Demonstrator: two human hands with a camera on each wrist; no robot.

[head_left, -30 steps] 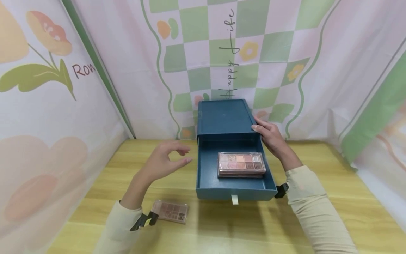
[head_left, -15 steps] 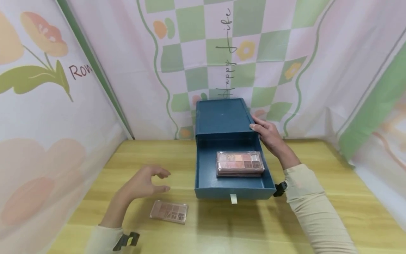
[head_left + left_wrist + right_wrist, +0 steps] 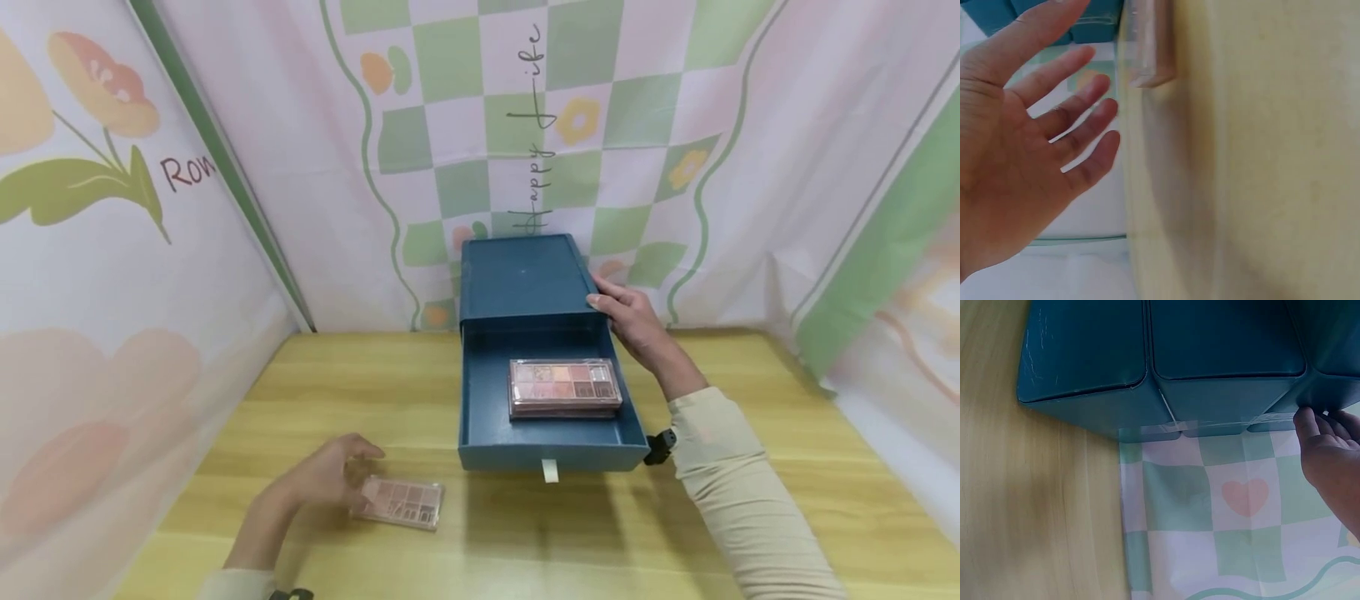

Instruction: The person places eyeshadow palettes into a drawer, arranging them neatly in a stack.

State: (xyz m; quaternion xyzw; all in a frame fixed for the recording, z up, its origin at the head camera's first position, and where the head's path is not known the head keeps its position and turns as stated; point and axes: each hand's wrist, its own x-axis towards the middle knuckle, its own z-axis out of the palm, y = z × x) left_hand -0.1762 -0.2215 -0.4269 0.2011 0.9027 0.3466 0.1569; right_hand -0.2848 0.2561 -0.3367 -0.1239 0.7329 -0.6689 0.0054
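Observation:
My left hand (image 3: pixel 333 475) is at the left end of a clear-lidded eyeshadow palette (image 3: pixel 401 502) lying on the table. The left wrist view shows this hand (image 3: pixel 1041 125) with its fingers spread and a gap between them and the palette's edge (image 3: pixel 1155 44). A dark blue drawer unit (image 3: pixel 525 275) stands at the back with its top drawer (image 3: pixel 483 425) pulled out. In that drawer lie stacked eyeshadow palettes (image 3: pixel 566 385), the upper one showing its pans. My right hand (image 3: pixel 637 325) holds the unit's upper right side, thumb over the top edge; the fingers' far parts are hidden.
The wood-grain table (image 3: pixel 337 375) ends at a printed curtain (image 3: pixel 420 192) close behind the drawer unit. The open drawer, with a pale pull tab (image 3: pixel 551 472), juts forward over the table. Several blue tiers (image 3: pixel 1091 350) of the unit show in the right wrist view.
My left hand has moved away from the drawer, down and to the left, to the palette on the table. My right hand keeps its place on the drawer unit.

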